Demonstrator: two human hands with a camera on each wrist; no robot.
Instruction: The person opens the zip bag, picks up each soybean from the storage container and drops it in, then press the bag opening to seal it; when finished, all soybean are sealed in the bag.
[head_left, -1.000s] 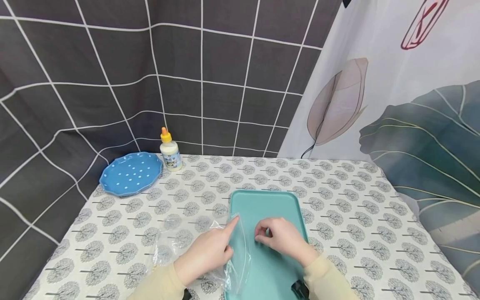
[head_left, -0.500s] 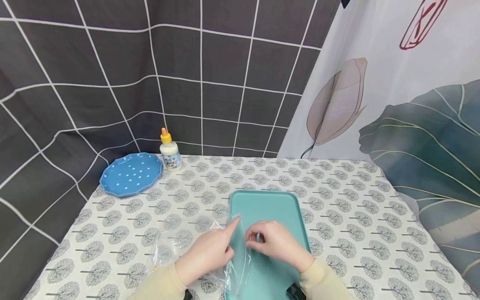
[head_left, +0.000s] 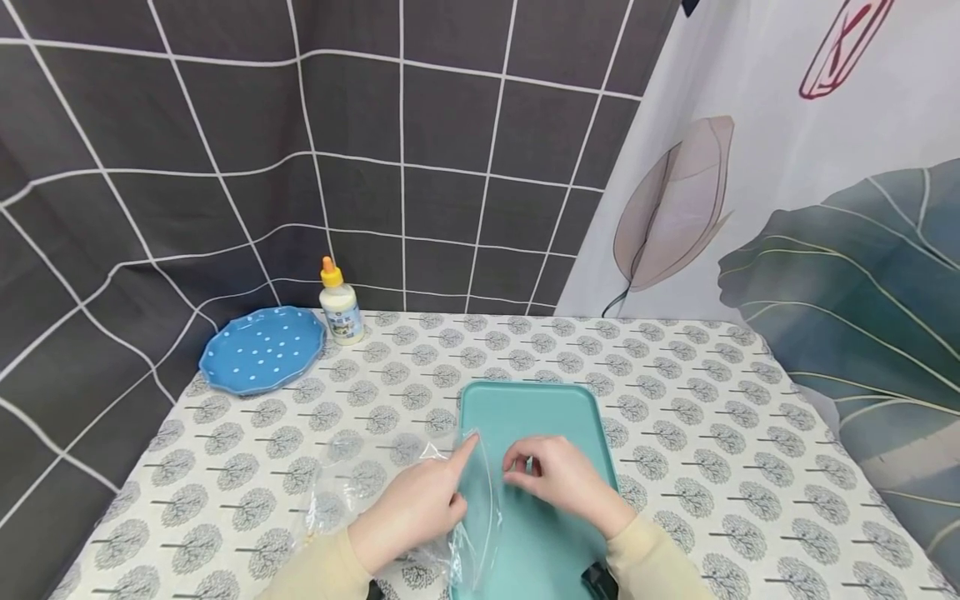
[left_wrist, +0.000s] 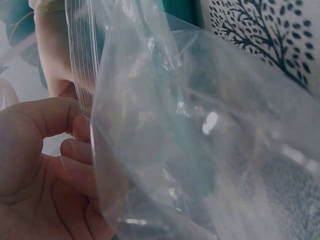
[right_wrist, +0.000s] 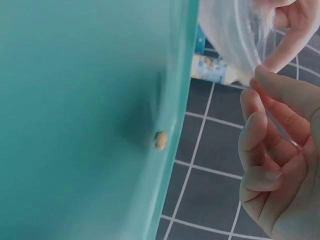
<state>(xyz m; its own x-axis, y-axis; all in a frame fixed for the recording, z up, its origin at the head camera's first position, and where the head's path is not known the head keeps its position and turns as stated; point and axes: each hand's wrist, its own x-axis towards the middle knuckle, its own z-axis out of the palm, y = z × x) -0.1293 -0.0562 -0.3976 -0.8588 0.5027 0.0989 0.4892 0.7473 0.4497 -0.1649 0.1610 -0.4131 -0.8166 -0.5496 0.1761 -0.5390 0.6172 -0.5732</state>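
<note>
1. The left hand [head_left: 416, 500] is at lower centre of the head view with its grip closed on the clear plastic zip-top bag [left_wrist: 185, 140], index finger poking out straight to the upper right. In the left wrist view the other fingers are curled by the zip strip, but the shiny folds make the exact pinch hard to read.

2. The bag sits lower centre too, partly on the counter [head_left: 697, 417] with its tree-print cloth, zip end over the tray's left side. The left hand and cream sleeve [head_left: 318, 571] cover a chunk of it. Faint tan specks by the sleeve, too small to identify.

3. The right hand [head_left: 558, 475] is just right of the bag, above the teal rectangular tray [head_left: 525, 408]. Thumb and fingertip are close together, but I can't tell if that grip has anything in it.

4. The tray's near end is cut off by the bottom edge.

5. A small tan lumpy nub [right_wrist: 160, 140] is against the tray's rim, mid-frame in the right wrist view. Can't make it out in the head view.

6. Blue scalloped plate with white dots [head_left: 262, 348] at left, yellow-capped white glue bottle [head_left: 342, 304] just beside it, label unreadable.
</note>
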